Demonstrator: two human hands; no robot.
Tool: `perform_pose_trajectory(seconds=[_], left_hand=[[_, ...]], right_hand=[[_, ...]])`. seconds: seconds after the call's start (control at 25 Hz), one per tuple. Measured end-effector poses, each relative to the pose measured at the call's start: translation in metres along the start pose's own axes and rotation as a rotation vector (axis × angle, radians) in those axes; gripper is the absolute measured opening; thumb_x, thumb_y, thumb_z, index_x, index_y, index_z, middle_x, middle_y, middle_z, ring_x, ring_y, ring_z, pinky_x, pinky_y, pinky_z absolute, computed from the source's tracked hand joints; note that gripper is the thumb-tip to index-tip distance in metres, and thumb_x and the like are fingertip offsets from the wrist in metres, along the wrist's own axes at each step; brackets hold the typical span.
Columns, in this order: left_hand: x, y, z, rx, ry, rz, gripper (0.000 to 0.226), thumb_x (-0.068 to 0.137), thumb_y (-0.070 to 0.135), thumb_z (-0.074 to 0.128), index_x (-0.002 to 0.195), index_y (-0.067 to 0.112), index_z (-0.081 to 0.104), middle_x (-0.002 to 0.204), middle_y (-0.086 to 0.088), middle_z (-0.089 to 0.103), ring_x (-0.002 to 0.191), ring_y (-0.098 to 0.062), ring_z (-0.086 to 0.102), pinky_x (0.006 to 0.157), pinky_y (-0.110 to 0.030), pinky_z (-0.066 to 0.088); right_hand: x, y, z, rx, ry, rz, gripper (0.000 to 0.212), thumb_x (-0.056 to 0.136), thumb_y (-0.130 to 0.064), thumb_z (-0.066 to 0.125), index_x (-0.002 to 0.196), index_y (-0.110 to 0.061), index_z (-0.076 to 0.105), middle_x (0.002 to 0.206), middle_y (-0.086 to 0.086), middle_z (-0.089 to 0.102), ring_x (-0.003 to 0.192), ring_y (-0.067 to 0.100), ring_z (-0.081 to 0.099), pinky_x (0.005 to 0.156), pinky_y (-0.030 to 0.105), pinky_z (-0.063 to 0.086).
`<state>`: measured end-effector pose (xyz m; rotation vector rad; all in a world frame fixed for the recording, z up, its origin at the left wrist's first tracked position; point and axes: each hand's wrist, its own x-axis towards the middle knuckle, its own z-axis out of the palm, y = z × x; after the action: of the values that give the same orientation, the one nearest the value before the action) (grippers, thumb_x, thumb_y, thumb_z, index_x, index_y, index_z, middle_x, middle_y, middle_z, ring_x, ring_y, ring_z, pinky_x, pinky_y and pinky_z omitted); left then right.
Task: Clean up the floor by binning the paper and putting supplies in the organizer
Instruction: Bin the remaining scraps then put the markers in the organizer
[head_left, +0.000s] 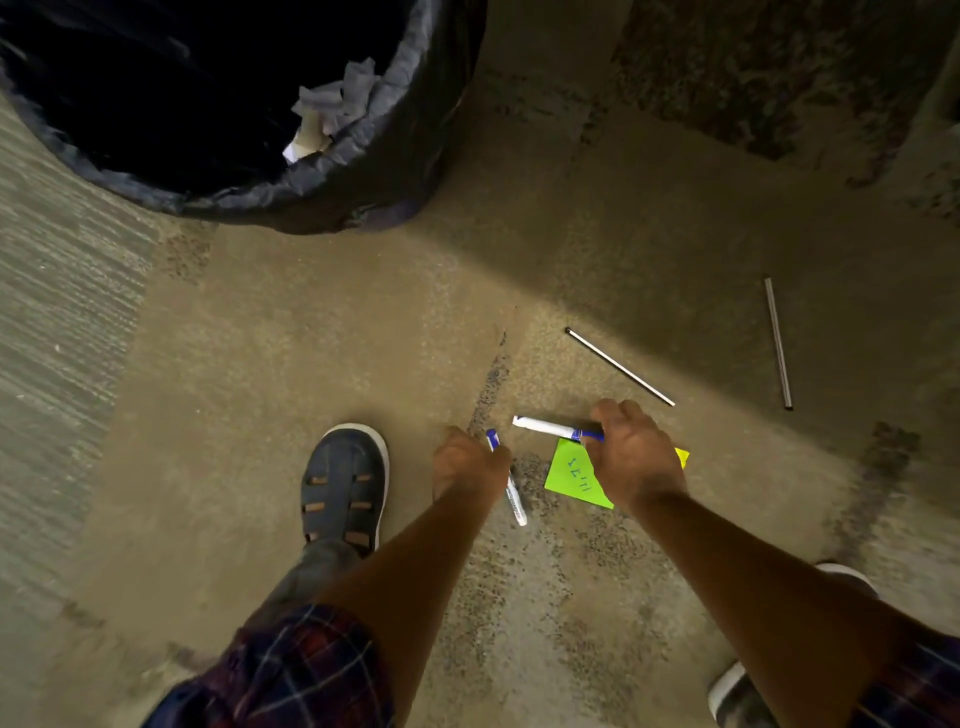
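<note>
Black-lined bin, item one: far up and left of both grips, mouth open, crumpled white paper already lying against its inner wall. Nothing on the floor blocks the way to it.

Item two, dark sandal: your own foot, just left of the left grip. Mind it when you straighten.

Item three, left hand: grip curled narrow around a white marker with a blue cap, cap end at the fingers, barrel trailing back toward you. Whether the barrel's tail has left the carpet, you cannot tell from here. Close on the barrel, not the cap, so the cap does not pull off.

Item four, right hand: grip pinched on the blue end of a second white marker, whose pale end juts left toward the other grip. Held near one end it will droop; shift toward mid-barrel before you lift.

Item five, green sticky note: flat on the carpet, directly beneath the right grip and partly covered by it, handwriting showing. A yellow note peeks out at the right. Both are paper, bound for the bin, but both grips are full.

Items six and seven, two thin metal rods: beyond and right of the right grip, well apart, untouched.

Organizer: not in view.
</note>
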<state>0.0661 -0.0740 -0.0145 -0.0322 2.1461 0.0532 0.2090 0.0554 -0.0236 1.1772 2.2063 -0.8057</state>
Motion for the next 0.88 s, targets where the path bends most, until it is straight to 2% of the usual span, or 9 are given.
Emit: perform_pose_trajectory(seconds=[0.08,0.24,0.32,0.4,0.56,0.72,0.8,0.88], left_hand=[[0.006,-0.001,0.013,0.057,-0.020,0.019,0.050,0.093,0.041,0.066,0.124,0.004,0.052,0.124,-0.016,0.068,0.119,-0.033,0.064,0.093,-0.034,0.048],[0.013,0.000,0.021,0.179,0.031,0.111,0.038,0.097,0.036,0.062,0.122,0.008,0.054,0.119,-0.010,0.068,0.108,-0.026,0.066,0.084,-0.028,0.044],[0.013,-0.001,0.017,0.180,0.045,0.149,0.033,0.098,0.033,0.061,0.120,0.009,0.056,0.108,-0.008,0.066,0.092,-0.021,0.061,0.078,-0.026,0.043],[0.009,-0.002,0.010,0.116,0.014,0.169,0.026,0.097,0.029,0.062,0.114,0.010,0.059,0.098,-0.003,0.063,0.085,-0.018,0.057,0.073,-0.026,0.044],[-0.014,0.003,-0.013,-0.133,-0.029,0.185,0.013,0.091,0.020,0.069,0.100,0.012,0.064,0.095,-0.008,0.073,0.084,-0.025,0.071,0.076,-0.038,0.062],[-0.061,0.023,-0.053,-0.332,-0.035,0.276,0.006,0.092,0.015,0.070,0.092,0.017,0.065,0.086,-0.003,0.074,0.074,-0.019,0.069,0.067,-0.030,0.058],[-0.087,0.036,-0.076,-0.448,-0.018,0.344,0.007,0.090,0.012,0.074,0.085,0.015,0.069,0.073,0.002,0.071,0.062,-0.010,0.061,0.059,-0.024,0.050],[-0.117,0.053,-0.102,-0.550,0.000,0.402,0.013,0.087,0.010,0.078,0.079,0.018,0.071,0.065,0.010,0.070,0.056,-0.001,0.058,0.059,-0.021,0.049]], right_hand=[[0.006,0.006,0.008,-0.106,-0.031,-0.055,0.027,0.091,-0.025,0.058,0.118,-0.021,0.055,0.113,0.009,0.059,0.102,0.036,0.061,0.084,0.044,0.051],[0.011,0.009,0.017,-0.216,-0.043,-0.129,0.039,0.093,-0.019,0.053,0.131,-0.018,0.047,0.118,0.009,0.060,0.101,0.035,0.062,0.082,0.043,0.050],[0.009,0.007,0.014,-0.245,-0.048,-0.136,0.043,0.093,-0.017,0.048,0.136,-0.015,0.043,0.120,0.011,0.059,0.103,0.035,0.061,0.084,0.044,0.049],[0.002,0.004,0.004,-0.232,-0.045,-0.133,0.036,0.095,-0.017,0.045,0.130,-0.014,0.045,0.117,0.011,0.061,0.101,0.035,0.061,0.082,0.043,0.048],[-0.020,-0.005,-0.034,-0.001,-0.058,-0.016,0.008,0.100,-0.022,0.043,0.108,-0.020,0.043,0.099,0.010,0.066,0.087,0.037,0.065,0.071,0.039,0.047],[-0.051,-0.022,-0.097,0.225,0.013,0.023,0.003,0.096,-0.021,0.046,0.097,-0.023,0.048,0.088,0.006,0.063,0.081,0.031,0.060,0.068,0.038,0.050],[-0.065,-0.036,-0.134,0.313,0.082,0.001,0.003,0.094,-0.019,0.052,0.094,-0.022,0.052,0.086,0.004,0.063,0.078,0.026,0.057,0.065,0.033,0.043],[-0.082,-0.052,-0.174,0.364,0.126,-0.026,0.003,0.093,-0.018,0.055,0.093,-0.021,0.056,0.082,0.002,0.063,0.074,0.023,0.057,0.064,0.029,0.037]])
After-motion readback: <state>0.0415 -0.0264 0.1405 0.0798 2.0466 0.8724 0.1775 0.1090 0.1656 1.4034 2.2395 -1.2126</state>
